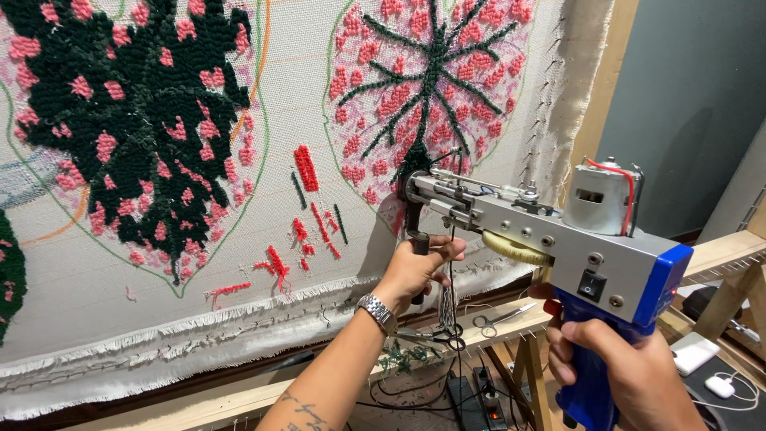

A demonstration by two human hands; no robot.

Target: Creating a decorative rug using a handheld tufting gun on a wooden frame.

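A tufting gun (550,239) with a silver body, a grey motor on top and a blue grip is pressed nose-first against a stretched white cloth (319,263). My right hand (622,367) is shut around the blue grip at the lower right. My left hand (415,267), with a metal watch on the wrist, grips the gun's black front handle close to the cloth. The needle tip meets the base of a pink and dark green tufted leaf (431,88). A larger dark green leaf with pink spots (136,120) fills the upper left of the cloth.
The cloth is nailed to a wooden frame (495,319) with a frayed lower edge. Scissors (499,319) lie on the frame's rail. Below are a power strip (479,395), cables, a wooden trestle leg (531,375) and a white charger (718,387).
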